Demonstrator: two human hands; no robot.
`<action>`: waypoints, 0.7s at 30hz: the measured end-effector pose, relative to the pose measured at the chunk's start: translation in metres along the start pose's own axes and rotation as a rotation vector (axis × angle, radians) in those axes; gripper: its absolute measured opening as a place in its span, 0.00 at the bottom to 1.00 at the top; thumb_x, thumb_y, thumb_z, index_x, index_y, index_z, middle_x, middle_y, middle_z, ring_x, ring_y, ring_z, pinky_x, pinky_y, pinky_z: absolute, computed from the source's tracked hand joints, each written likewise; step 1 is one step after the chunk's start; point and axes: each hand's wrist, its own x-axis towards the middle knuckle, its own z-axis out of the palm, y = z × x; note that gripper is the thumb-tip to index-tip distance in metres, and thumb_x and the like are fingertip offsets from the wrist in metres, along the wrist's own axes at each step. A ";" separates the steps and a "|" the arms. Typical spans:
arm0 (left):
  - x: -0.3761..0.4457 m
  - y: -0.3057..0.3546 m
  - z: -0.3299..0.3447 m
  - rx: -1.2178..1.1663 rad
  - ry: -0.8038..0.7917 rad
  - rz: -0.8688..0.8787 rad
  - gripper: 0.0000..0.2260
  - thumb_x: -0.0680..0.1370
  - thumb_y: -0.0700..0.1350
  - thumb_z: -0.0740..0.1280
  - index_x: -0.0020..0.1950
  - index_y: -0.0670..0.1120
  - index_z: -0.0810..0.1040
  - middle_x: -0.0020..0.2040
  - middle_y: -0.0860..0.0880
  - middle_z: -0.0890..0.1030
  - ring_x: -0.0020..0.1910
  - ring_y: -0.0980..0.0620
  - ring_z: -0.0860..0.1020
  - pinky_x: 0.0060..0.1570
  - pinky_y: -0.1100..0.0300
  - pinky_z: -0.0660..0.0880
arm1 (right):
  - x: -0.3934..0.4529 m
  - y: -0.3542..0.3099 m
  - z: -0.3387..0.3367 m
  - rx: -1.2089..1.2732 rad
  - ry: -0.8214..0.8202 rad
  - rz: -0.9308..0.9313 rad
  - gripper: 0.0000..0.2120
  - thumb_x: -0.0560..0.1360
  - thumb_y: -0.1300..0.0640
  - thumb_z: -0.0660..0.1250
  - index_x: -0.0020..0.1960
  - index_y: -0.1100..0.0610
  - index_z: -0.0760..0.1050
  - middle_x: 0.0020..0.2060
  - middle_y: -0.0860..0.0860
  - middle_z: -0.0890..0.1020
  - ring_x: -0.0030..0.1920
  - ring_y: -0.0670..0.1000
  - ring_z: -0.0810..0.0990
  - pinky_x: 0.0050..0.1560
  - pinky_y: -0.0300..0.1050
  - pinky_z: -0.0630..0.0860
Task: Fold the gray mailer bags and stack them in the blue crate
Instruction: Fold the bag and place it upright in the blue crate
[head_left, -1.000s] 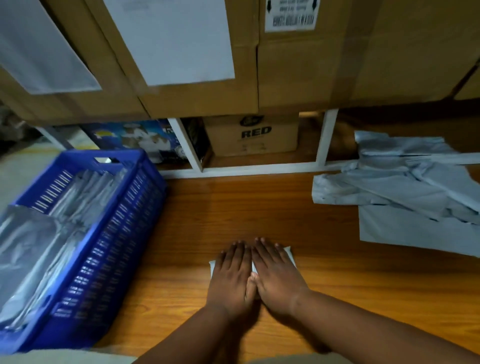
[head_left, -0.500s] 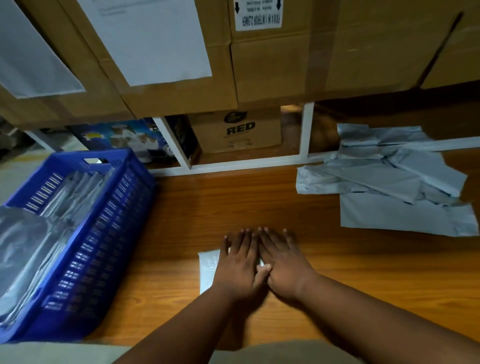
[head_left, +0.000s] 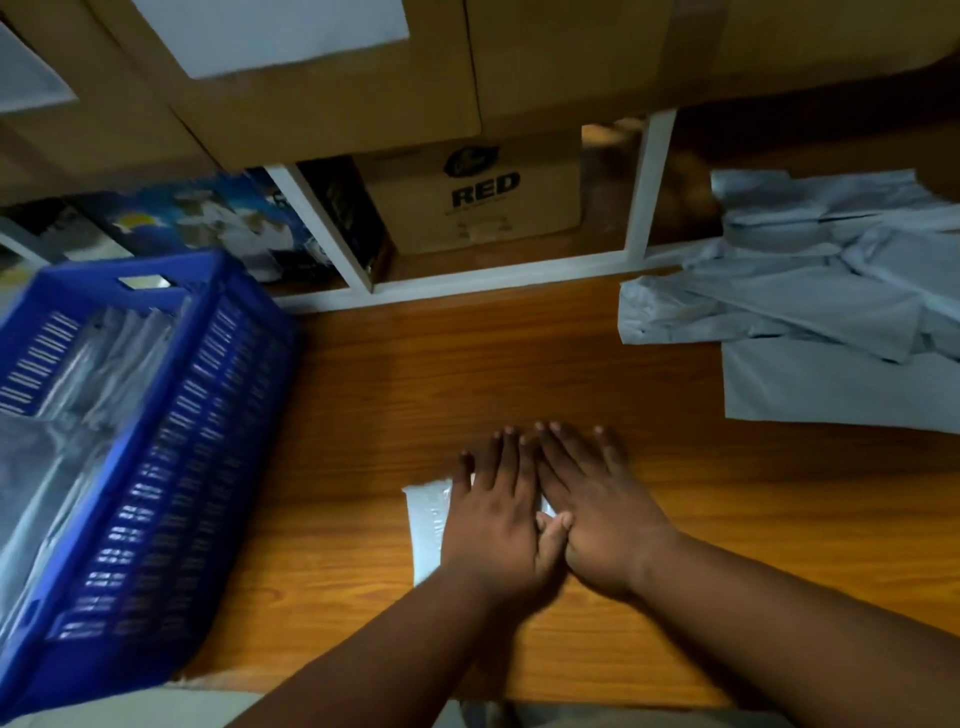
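Left hand (head_left: 496, 514) and right hand (head_left: 597, 512) press flat, fingers straight, on crinkly folded gray mailer bag (head_left: 427, 525). Glossy wood floor (head_left: 467, 374); slotted blue crate (head_left: 171, 441) at left.

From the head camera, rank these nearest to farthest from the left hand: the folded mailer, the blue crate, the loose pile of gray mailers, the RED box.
1. Folded mailer: directly under the left hand.
2. Blue crate: to the left.
3. RED box: ahead, under the shelf.
4. Pile of gray mailers: far right; close to the RED box in distance, so that order is uncertain.
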 end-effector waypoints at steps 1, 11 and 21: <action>-0.001 0.001 0.000 0.002 0.001 0.001 0.40 0.83 0.69 0.42 0.88 0.45 0.46 0.87 0.43 0.50 0.86 0.44 0.43 0.81 0.36 0.48 | -0.001 -0.001 -0.002 -0.006 -0.007 0.000 0.38 0.84 0.33 0.41 0.84 0.49 0.28 0.83 0.48 0.29 0.82 0.51 0.26 0.80 0.65 0.31; -0.011 -0.034 -0.022 0.013 -0.135 0.009 0.48 0.76 0.79 0.51 0.87 0.51 0.47 0.87 0.45 0.50 0.86 0.42 0.49 0.79 0.33 0.49 | 0.003 -0.008 -0.034 -0.026 -0.180 0.040 0.39 0.85 0.33 0.46 0.86 0.50 0.34 0.85 0.50 0.33 0.83 0.52 0.29 0.81 0.65 0.32; -0.048 -0.081 -0.077 0.129 -0.095 -0.081 0.49 0.66 0.70 0.77 0.80 0.53 0.63 0.73 0.48 0.66 0.69 0.44 0.66 0.68 0.45 0.69 | 0.046 -0.057 -0.070 -0.016 -0.110 -0.161 0.48 0.74 0.31 0.70 0.85 0.43 0.52 0.82 0.52 0.63 0.80 0.59 0.61 0.82 0.63 0.53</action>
